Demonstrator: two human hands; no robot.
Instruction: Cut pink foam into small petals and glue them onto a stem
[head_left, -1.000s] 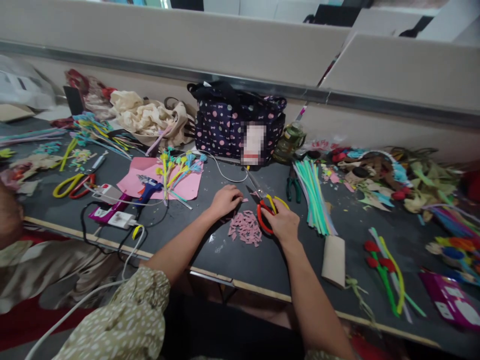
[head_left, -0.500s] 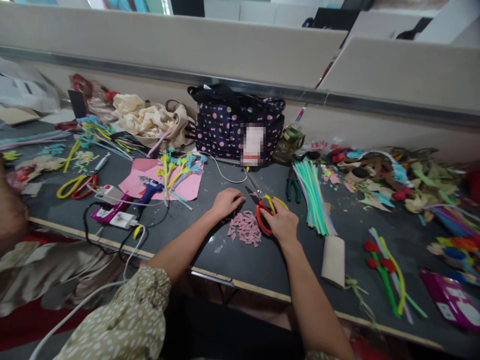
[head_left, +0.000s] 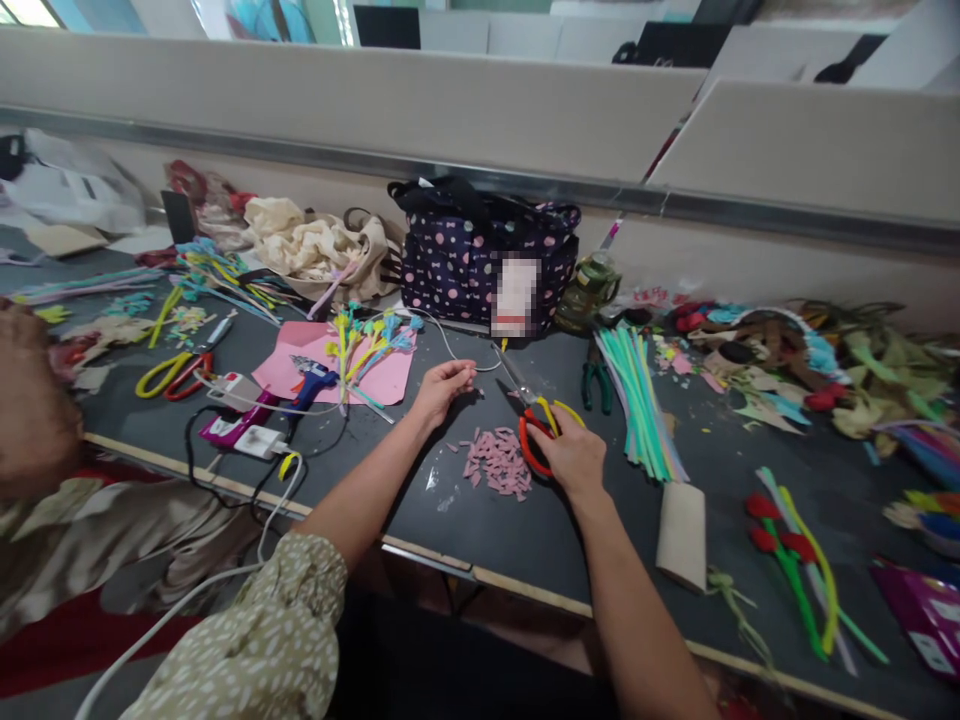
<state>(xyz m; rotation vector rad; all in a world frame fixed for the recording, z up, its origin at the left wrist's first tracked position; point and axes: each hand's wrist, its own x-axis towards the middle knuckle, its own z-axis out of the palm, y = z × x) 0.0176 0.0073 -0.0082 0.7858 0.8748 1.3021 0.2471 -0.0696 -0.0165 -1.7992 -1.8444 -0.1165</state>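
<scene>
My right hand (head_left: 576,455) is wrapped round a pair of scissors (head_left: 534,397) with one red and one yellow handle loop. Their blades stand apart and point toward the back of the table. Opposite them, my left hand (head_left: 444,390) is raised with its fingertips pinched together. Whatever lies in that pinch is too small to name. A pile of small pink cut pieces (head_left: 499,465) lies on the dark table between my hands, just below the scissors.
Left are pink paper (head_left: 281,350), a glue gun (head_left: 311,385), a power strip (head_left: 240,425) and other scissors (head_left: 176,375). A dotted bag (head_left: 442,265) stands behind; fuzzy stems (head_left: 637,400), pliers (head_left: 596,385) and a cardboard piece (head_left: 682,535) are right. Another person's arm (head_left: 34,410) is far left.
My left hand has moved a little left and away from the pink pile, its fingertips now pinched upward. The scissors stay in my right hand with blades apart. The whole view has shifted slightly.
</scene>
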